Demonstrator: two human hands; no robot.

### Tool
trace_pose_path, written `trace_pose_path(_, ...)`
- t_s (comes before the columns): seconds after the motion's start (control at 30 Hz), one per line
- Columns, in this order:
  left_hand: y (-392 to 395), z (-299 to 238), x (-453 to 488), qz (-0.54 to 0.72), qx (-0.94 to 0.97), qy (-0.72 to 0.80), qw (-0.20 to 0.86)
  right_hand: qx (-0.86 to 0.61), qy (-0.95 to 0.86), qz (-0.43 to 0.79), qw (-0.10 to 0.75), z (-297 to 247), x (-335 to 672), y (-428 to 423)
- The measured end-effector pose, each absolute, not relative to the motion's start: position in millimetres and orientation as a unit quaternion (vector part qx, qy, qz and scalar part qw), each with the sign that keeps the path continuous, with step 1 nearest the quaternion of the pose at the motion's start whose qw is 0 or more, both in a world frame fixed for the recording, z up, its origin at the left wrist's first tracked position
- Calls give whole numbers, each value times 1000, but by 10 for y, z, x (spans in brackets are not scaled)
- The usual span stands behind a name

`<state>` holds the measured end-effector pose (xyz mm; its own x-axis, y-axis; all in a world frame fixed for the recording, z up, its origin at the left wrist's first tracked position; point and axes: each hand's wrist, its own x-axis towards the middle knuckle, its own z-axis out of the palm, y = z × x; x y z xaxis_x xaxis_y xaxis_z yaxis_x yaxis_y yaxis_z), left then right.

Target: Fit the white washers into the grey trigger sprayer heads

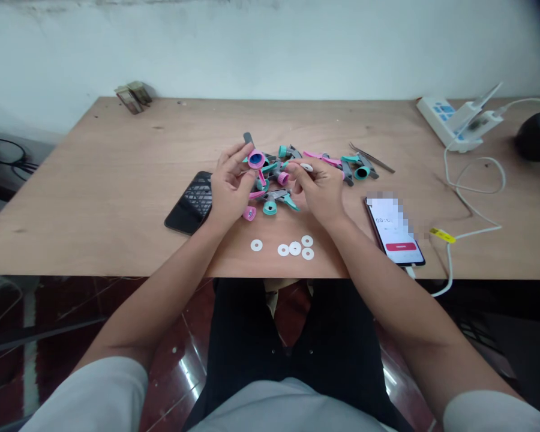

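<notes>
My left hand [231,189] is closed around a trigger spray head whose pink collar [256,159] faces me with a blue inside. A white ring washer [306,168] sits tucked among the fingers of my right hand [317,185]; whether the pinched fingertips hold anything else I cannot make out. Between and behind both hands lies a pile of grey, pink and teal trigger spray heads [276,197], partly hidden by the fingers. Several loose white washers [295,248] lie flat near the table's front edge, one of them [256,245] apart to the left.
A dark phone [189,204] lies beside my left wrist. Right of my right forearm is a lit phone [393,233] on a white cable [477,235]. Tweezers [372,158] lie behind the pile. A power strip [450,125] sits at the back right, small blocks [134,96] at the back left.
</notes>
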<state>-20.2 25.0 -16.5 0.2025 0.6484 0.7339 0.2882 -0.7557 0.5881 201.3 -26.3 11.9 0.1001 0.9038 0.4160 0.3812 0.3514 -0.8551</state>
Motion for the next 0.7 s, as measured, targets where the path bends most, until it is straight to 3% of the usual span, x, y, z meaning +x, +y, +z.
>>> trace_pose_path(0.47,293,-227,-236,565,743,311,180,-508,-601,386,482,-8,2021,-70)
trace_pose_path(0.7,241,-217,-195,543,764,306,167,-523,-614,318,498,92,1937,-180)
